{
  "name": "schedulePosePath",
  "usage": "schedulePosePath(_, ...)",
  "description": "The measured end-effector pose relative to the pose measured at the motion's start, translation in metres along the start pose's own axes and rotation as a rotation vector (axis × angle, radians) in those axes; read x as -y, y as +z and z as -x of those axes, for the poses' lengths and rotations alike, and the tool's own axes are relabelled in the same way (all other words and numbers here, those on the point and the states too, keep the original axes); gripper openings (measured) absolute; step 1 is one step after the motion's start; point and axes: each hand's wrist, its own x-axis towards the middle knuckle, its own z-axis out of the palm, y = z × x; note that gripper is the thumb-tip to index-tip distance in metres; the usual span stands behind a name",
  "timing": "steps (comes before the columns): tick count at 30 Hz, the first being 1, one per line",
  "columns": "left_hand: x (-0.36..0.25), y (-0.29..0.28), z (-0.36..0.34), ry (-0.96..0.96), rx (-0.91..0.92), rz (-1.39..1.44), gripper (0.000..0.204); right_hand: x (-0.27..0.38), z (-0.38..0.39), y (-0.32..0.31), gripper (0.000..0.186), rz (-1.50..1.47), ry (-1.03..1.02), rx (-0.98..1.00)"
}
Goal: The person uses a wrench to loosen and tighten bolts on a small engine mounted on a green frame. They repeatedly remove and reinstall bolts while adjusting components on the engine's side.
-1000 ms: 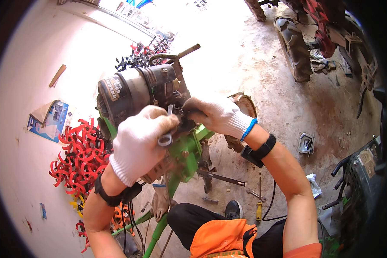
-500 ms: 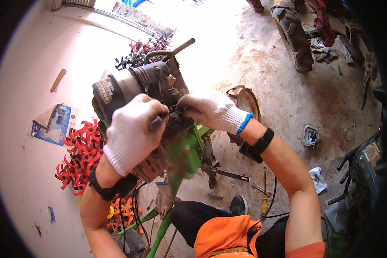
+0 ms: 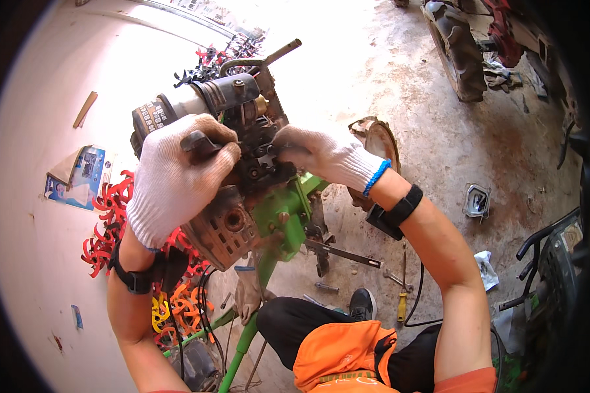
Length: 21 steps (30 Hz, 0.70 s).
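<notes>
A small dirty engine (image 3: 226, 108) sits on a green frame (image 3: 283, 213) in front of me. My left hand (image 3: 177, 177), in a white knit glove, is closed around a dark tool or part (image 3: 200, 141) at the engine's middle. My right hand (image 3: 318, 154), also gloved, presses its fingers into the engine's black parts from the right side; what they pinch is hidden. A rusty muffler (image 3: 223, 229) hangs below my left hand.
Red and orange tiller blades (image 3: 108, 216) lie by the pale wall on the left. A screwdriver (image 3: 402, 304), a metal bar (image 3: 344, 252) and loose parts lie on the dirt floor. A large tyre (image 3: 459, 52) stands at the top right, a black-handled machine (image 3: 550, 275) at the right.
My left hand has shifted up the engine and now closes around a dark piece; the wrench seen a second ago is out of sight. My right hand stays at the engine.
</notes>
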Motion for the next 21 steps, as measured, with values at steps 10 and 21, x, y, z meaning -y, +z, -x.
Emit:
schedulePosePath(10,-0.008,0.009,0.001,0.000,-0.133,0.076,0.034,-0.006,-0.002,0.011,0.032,0.032,-0.035,-0.076)
schedulePosePath(21,-0.004,-0.015,0.002,0.042,0.015,0.029,0.016,-0.003,-0.008,0.021,0.039,0.296,-0.140,-0.273)
